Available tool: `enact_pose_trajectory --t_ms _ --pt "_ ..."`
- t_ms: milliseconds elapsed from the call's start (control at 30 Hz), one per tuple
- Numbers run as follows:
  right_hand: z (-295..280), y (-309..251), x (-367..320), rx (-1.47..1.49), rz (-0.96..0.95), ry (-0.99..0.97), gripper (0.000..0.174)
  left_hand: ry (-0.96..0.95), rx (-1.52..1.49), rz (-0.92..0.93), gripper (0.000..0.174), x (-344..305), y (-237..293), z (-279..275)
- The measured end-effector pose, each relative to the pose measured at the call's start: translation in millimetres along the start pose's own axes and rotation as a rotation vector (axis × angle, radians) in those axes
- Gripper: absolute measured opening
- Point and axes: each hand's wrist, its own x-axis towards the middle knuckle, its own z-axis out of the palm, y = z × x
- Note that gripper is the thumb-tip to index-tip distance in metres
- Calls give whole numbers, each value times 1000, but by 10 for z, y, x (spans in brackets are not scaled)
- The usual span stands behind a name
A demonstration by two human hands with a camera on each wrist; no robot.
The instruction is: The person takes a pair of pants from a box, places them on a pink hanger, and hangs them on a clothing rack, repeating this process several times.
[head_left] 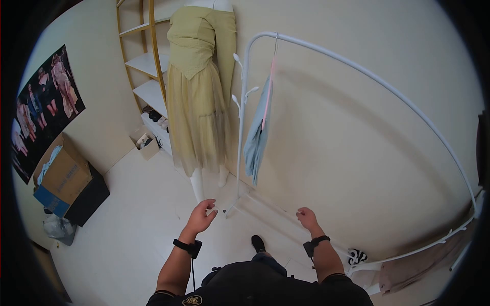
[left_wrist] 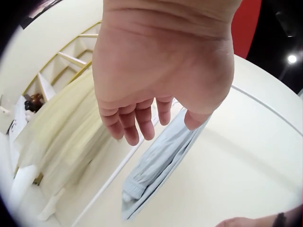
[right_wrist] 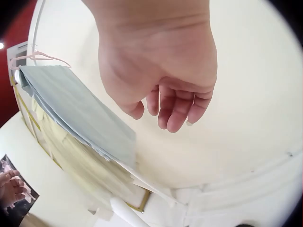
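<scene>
Light blue trousers (head_left: 259, 133) hang folded over a pink hanger (head_left: 268, 97) on the white clothes rack (head_left: 357, 64). My left hand (head_left: 201, 217) is held out below and to the left of them, fingers loosely bent with nothing between them. Out to the lower right of the trousers is my right hand (head_left: 307, 218), its fingers relaxed and bare too. In the left wrist view the trousers (left_wrist: 163, 161) appear beyond the left hand (left_wrist: 161, 75). The right wrist view shows their broad side (right_wrist: 80, 109) beside the right hand (right_wrist: 161, 71).
A mannequin in a yellow-green top and skirt (head_left: 196, 107) stands left of the rack. Gold-framed shelves (head_left: 148, 61) rise behind it. Cardboard box (head_left: 66, 176) and poster (head_left: 48, 109) are at the left. A pinkish garment (head_left: 418, 265) lies low at the right.
</scene>
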Motion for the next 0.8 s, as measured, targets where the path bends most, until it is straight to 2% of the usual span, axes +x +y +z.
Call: enact_pose_trajectory --t_ms 67,200,367,433,500,567,700,800 --pt "-56 -316 563 67 -100 10 27 121 48 170 41 195 366 -2" --pt "-288 -1123 1428 170 -264 -27 26 303 105 239 44 522 1061 -62" --pt "-454 -2074 2310 360 -499 -2 29 381 170 302 47 809 1741 -145" --pt "-465 -2406 2617 481 -586 -29 33 375 146 426 48 917 1932 -87" --pt "-530 -2763 2866 550 -634 -70 36 384 139 472 49 1046 2119 -36" --pt "-611 -3139 3028 631 -738 45 40 402 136 522 49 1117 2229 3" --pt "-658 -3687 3524 765 -828 22 46 520 141 575 37 1261 2328 13" --pt "-728 -4002 3641 858 -637 -41 55 597 203 568 25 1279 2375 -4"
